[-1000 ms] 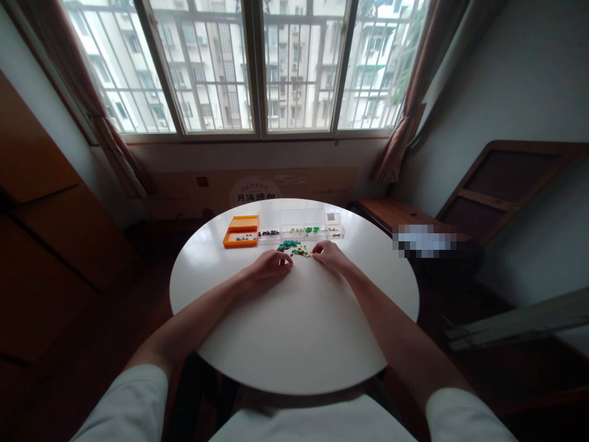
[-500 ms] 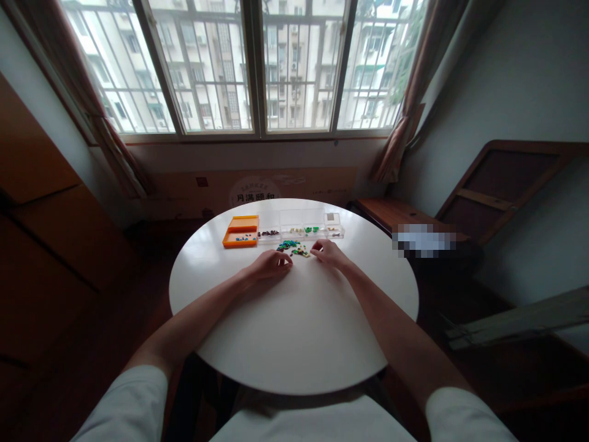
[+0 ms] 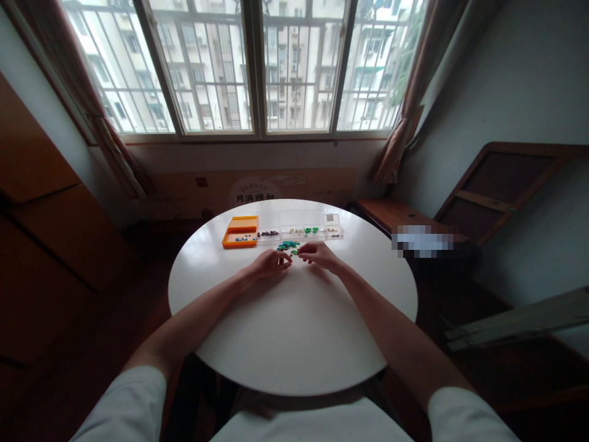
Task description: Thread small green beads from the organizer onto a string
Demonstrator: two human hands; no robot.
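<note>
Reading the table (image 3: 294, 331) as a dial, twelve toward the window (image 3: 256, 92), here's the action: a small heap of building pieces (image 3: 288, 245), green and blue for the most part, sits between the centre and twelve o'clock. In from the right comes the right hand (image 3: 319, 256), its fingertips drawn close together at the heap's four o'clock edge, covering some of the pieces there! Is anything pinched between them? Too small to tell. Over at the heap's seven o'clock lies the left hand (image 3: 267, 264), low on the table, fingers curled, thumb and forefinger tips near each other; whether they grip a piece, I can't tell either.

Beyond the heap, a line-up of containers! At eleven o'clock, the orange box (image 3: 239, 245), lid up, a few blue pieces (image 3: 240, 239) inside. Next to it, running through twelve toward one, the clear compartments (image 3: 294, 217), carrying dark brown pieces (image 3: 268, 233), then pale pieces (image 3: 296, 231), then green pieces (image 3: 311, 230). Off the table at two o'clock, a wooden bench (image 3: 389, 212).
</note>
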